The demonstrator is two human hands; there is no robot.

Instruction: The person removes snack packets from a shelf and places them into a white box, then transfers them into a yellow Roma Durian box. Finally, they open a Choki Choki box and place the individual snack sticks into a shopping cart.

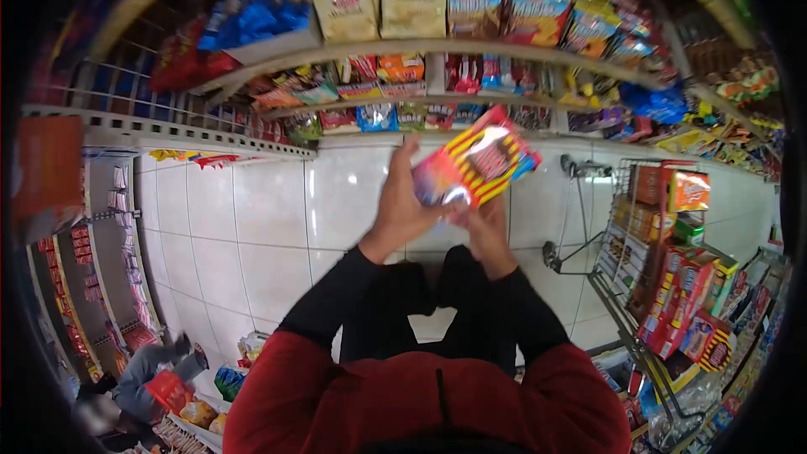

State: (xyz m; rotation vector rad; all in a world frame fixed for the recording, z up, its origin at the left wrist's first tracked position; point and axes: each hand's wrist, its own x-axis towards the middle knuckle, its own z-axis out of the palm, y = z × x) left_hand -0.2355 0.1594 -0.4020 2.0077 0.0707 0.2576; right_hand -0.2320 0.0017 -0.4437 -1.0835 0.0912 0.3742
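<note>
Both hands hold snack packets in front of my body, above the tiled floor. My left hand [393, 210] grips the left edge of the packets, its thumb reaching across their lower side. My right hand [489, 231] is closed on their lower right part. The top snack packet [487, 160] is red and pink with yellow and dark stripes, tilted up to the right. Another packet shows partly beneath it, with a blue edge at the right. How many packets are in the stack cannot be made out.
Shelves [403, 49] of snack bags run across the top. A wire cart [618, 235] with boxes and packets stands at the right. At the lower left, another person [147, 382] is beside goods. Racks [101, 277] line the left.
</note>
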